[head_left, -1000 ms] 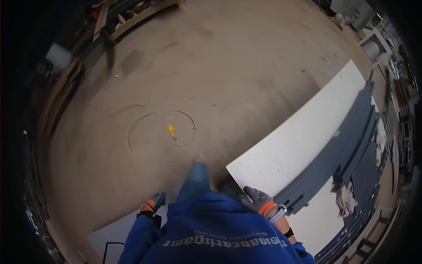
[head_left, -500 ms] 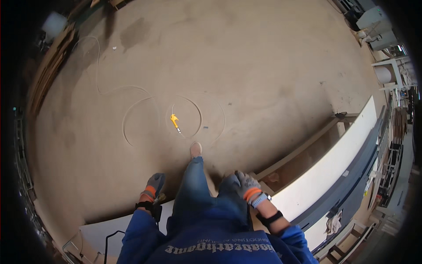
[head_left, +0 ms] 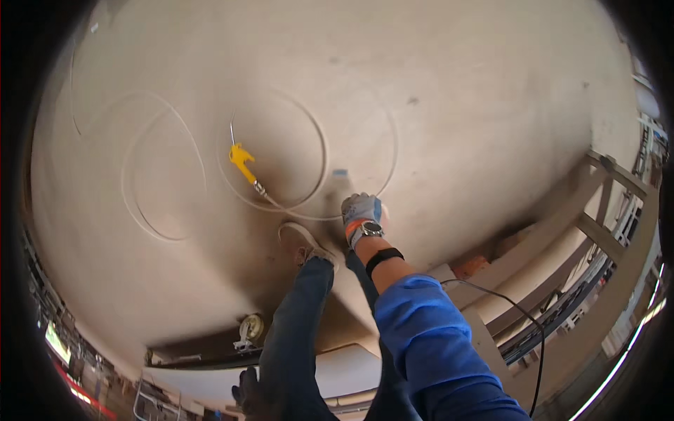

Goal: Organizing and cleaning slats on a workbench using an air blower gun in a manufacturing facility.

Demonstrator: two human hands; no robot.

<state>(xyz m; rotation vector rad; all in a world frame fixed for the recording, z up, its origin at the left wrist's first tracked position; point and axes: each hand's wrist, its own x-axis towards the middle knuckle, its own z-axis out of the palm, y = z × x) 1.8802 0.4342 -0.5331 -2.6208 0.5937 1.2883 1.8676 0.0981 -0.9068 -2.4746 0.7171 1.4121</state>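
The right hand (head_left: 361, 209) has curled fingers at the pale hose (head_left: 326, 149), hold unclear. The left hand (head_left: 247, 393) is low by the left leg (head_left: 300, 316), openness and hold unclear. The yellow blow gun (head_left: 242, 163) lies on the floor (head_left: 477, 147) near a blue scrap (head_left: 340, 172); a wooden frame (head_left: 601, 238) stands rightward.

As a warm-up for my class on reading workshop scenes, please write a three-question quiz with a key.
1. True or false: the right hand is closer to the yellow blow gun than the left hand is.
2. Where does the blow gun lie? (a) in the right hand (b) on the floor (c) in the left hand
3. Besides the glove and blue sleeve, what two things are worn on the right arm?

Key: 1. True. 2. b. 3. A watch and a black band.
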